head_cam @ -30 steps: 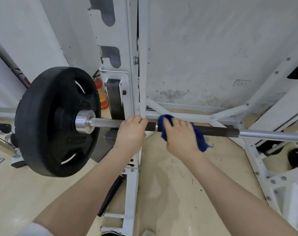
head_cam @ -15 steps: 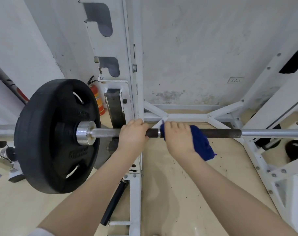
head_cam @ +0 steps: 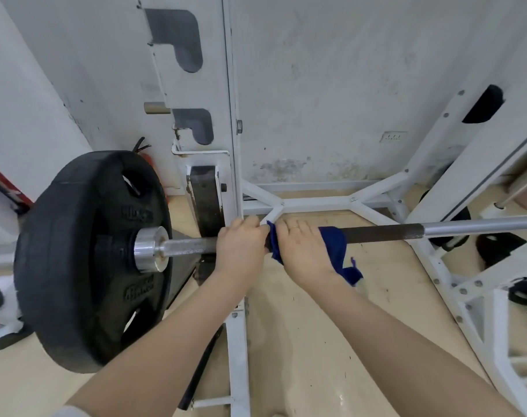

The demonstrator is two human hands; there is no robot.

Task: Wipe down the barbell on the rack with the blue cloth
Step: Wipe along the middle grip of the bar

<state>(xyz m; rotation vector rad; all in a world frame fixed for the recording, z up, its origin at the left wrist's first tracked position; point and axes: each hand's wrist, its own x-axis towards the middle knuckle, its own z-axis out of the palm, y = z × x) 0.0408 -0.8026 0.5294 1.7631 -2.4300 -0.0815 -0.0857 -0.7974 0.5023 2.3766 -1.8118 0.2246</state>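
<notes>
The bar (head_cam: pixel 385 233) is metal: dull dark and finely knurled at the middle, smooth bright steel farther right, grey and rough-knurled by the collar (head_cam: pixel 149 248), which is polished and shiny. The plate (head_cam: pixel 87 260) looks like matt black rubber with raised lettering. The cloth (head_cam: pixel 336 246) is soft blue fabric, frayed at its hanging corner. The rack (head_cam: pixel 235 341) is white-painted metal, chipped and scuffed in places. The wall (head_cam: pixel 331 85) is matt, stained plaster. The floor (head_cam: pixel 316 356) is glossy beige, speckled with dark marks.
</notes>
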